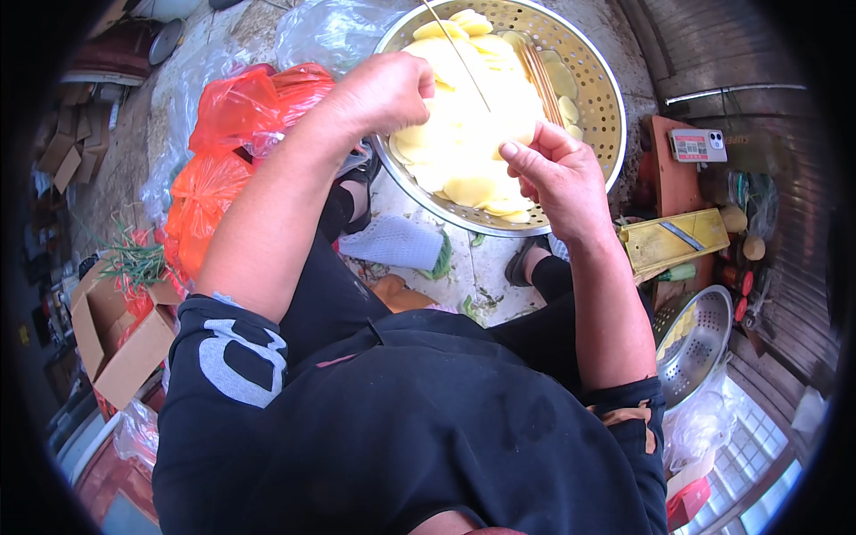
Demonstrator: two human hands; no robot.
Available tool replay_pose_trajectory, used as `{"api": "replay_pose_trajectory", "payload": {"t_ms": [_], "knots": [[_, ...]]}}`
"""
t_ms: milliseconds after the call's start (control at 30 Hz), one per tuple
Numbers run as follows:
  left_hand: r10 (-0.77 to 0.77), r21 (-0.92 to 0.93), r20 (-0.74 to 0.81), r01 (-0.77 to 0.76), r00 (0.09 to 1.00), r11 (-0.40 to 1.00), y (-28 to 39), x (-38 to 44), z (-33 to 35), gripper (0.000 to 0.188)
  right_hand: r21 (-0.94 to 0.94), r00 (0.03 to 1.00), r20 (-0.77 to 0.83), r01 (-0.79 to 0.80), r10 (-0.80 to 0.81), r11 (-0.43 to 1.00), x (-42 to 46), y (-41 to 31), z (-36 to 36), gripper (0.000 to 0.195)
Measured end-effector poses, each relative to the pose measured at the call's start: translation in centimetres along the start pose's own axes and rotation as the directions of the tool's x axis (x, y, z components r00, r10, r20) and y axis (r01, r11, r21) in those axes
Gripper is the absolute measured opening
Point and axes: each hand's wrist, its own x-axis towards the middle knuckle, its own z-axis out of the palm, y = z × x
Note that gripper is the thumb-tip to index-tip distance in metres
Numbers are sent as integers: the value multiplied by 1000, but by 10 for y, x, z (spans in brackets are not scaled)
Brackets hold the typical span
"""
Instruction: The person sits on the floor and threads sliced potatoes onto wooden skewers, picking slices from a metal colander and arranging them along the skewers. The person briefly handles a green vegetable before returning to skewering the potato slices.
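Note:
A large perforated metal colander (597, 100) stands on the floor before me, holding pale yellow slices, apparently potato (471, 190). Glare washes out the middle of the pile. Over the left part of the colander is my left hand (394, 90), fingers curled; whether it pinches a slice is lost in the glare. My right hand (562, 170) pinches the edge of a pale slice (518, 130) between thumb and fingers. One thin wooden skewer (461, 57) slants over the pile, its lower end between my hands. A bundle of wooden skewers (543, 83) lies inside the colander, on the right.
Red plastic bags (234, 110) and an open cardboard box (127, 328) with green stalks (137, 257) are at left. To the right are a yellow slicer (675, 241), a phone (697, 146) on a board, and a smaller colander (702, 354). White foam netting (394, 241) lies between my feet.

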Motion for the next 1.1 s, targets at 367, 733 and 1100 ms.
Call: {"api": "replay_pose_trajectory", "payload": {"t_ms": [367,733,1100], "knots": [[-337,-988,-147,-156,930,-1,-29,19,-52,19,2,993,116,-11,11,1000,-7,2,0,12],[-344,-936,-324,-351,881,-18,-49,22,-49,22,-31,992,121,-36,39,999,-6,4,2,20],[-296,-931,-353,-366,888,14,-38,21,-49,21,-3,992,121,-31,31,1000,-8,3,-1,18]]}}
